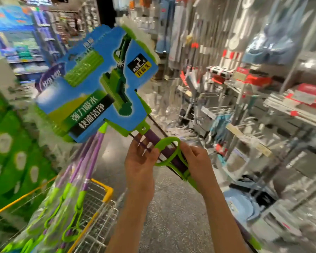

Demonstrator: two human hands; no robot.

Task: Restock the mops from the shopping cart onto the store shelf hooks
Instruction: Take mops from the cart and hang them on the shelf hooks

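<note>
Shelf hooks [217, 108] blurred, indistinct

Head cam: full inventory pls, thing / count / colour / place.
held mop: 1, purple handle with green lever loop, centre, head raised up-left
mop head packaging: 1, blue card with green print, upper centre-left
mops in cart: several, exact count unclear, purple handles with green fittings, lower left, leaning in the cart
shopping cart: 1, wire basket with yellow rim, bottom left
green packs: stack, green with white spots, far left
store shelves: metal racks with wire hooks, grey, red and blue goods hanging, right side, blurred
floor: grey speckled, centre bottom
left hand: 1, grips the mop's thin rods
right hand: 1, grips the mop handle by the green loop
</note>
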